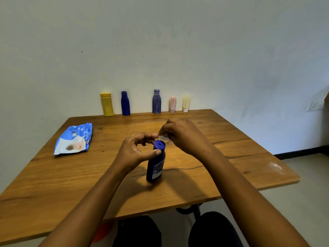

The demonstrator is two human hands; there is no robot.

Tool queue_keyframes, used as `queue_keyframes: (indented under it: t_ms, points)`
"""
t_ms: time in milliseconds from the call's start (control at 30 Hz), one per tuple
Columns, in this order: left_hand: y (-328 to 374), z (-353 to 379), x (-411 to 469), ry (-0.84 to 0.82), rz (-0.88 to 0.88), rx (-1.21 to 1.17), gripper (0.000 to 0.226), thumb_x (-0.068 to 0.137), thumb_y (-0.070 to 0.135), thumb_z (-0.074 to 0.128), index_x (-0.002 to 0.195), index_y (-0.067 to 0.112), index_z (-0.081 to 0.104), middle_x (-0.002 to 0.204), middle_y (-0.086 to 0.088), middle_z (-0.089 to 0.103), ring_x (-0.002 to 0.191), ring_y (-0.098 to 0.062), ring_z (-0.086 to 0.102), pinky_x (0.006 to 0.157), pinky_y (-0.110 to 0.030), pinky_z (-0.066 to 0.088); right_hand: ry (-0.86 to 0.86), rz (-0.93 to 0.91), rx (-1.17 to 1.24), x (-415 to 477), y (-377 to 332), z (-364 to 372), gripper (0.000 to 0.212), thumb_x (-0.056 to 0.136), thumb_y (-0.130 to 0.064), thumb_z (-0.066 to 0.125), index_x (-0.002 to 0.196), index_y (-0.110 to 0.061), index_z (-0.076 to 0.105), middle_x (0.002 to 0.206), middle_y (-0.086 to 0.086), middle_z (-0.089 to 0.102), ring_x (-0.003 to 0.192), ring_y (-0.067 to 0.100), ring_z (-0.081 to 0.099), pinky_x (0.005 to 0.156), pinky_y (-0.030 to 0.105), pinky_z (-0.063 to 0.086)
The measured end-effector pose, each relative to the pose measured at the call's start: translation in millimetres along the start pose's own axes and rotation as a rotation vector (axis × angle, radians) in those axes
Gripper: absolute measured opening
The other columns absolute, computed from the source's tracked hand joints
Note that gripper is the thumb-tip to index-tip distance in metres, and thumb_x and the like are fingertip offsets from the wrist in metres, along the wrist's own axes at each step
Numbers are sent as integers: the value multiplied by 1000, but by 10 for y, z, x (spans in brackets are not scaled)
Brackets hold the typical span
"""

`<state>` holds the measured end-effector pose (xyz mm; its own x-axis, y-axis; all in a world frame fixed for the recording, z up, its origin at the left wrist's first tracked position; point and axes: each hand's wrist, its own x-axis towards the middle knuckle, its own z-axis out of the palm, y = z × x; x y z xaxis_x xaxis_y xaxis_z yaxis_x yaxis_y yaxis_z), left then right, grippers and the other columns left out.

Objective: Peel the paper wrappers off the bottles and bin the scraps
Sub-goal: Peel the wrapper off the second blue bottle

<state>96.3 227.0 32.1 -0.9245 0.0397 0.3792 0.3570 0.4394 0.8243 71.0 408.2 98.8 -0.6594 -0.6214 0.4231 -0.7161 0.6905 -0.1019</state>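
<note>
Standing tall on the wooden table [71,184], cap up, the blue bottle [156,165] is gripped near its top by the left hand [135,151]. A tiny blurry scrap [162,137] is pinched just above by the right hand [183,135].

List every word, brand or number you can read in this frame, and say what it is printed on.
"mee mee": on the blue packet, printed sideways near its right edge and partly creased.
Label on the blue bottle held by the left hand: there is print, but it is too blurred to read.
Row of bottles by the wall: no readable text.
</note>
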Motion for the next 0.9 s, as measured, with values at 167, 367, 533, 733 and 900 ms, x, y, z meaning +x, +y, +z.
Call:
queue_keyframes:
  t_ms: [167, 367, 533, 733, 900]
  points:
    - [-30, -39, -18, 10, 6, -8, 48, 54, 55, 71, 98, 37, 67, 104, 11, 66, 93, 2, 54, 73, -25, 41, 181, 0, 58, -85, -112, 82, 25, 89, -10, 59, 113, -15, 65, 112, 3, 59, 100, 16, 51, 76, 23, 41]
    - [-31, -103, -27, 30, 3, -15, 44, 53, 56, 71, 92, 34, 67, 99, 10, 67, 90, 3, 55, 73, -25, 41, 118, -179, -60, -251, 58, 254, 26, 74, -1, 75, 98, -10, 71, 96, 8, 66, 83, 21, 60, 59, 24, 45]
    - [-21, -111, -37, 28, 2, -30, 45, 53, 54, 71, 92, 32, 67, 97, 18, 67, 90, 5, 56, 74, -25, 41, 325, -103, 59, -223, 71, 188, 20, 78, -5, 69, 98, -8, 71, 95, 10, 65, 84, 23, 61, 64, 28, 50]
    - [-7, -116, -34, 19, 14, -11, 43, 54, 54, 69, 91, 34, 66, 95, 15, 66, 88, 5, 54, 72, -25, 40, 218, -244, -1, -220, -29, 395, 27, 75, -5, 74, 101, -10, 69, 101, 9, 65, 88, 21, 59, 66, 22, 45]
    - [3, -110, -42, 29, 14, -27, 45, 52, 54, 71, 91, 31, 67, 95, 14, 68, 87, 8, 55, 71, -23, 39, 351, -9, 170, -148, 172, 339, 21, 80, -2, 69, 99, -10, 71, 95, 6, 64, 88, 19, 59, 69, 20, 44]
